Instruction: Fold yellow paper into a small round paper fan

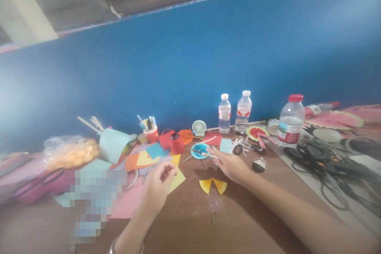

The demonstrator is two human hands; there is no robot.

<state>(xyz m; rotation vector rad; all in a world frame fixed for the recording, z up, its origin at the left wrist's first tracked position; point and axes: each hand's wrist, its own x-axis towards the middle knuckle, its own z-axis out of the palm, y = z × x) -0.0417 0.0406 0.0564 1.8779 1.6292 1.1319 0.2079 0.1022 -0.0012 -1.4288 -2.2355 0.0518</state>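
Observation:
My left hand (159, 180) hovers over the table's near middle, beside a yellow paper sheet (178, 182). Its fingers are curled together, and anything between them is hidden. Further right, my right hand (230, 164) reaches to a round blue pleated paper fan (199, 151). Its fingertips are closed at the fan's right edge around something thin and pale that is too blurred to name. Below that hand lie two yellow pleated paper pieces (219, 186), joined or touching like a bow. A red cylindrical object (176, 143) stands left of the blue fan.
Two small water bottles (224, 114) and a larger red-capped bottle (290, 123) stand behind. Black cables (321, 166) lie at right. A pen cup (151, 134), coloured papers and a snack bag (73, 152) fill the left. A blue partition (178, 63) closes off the back.

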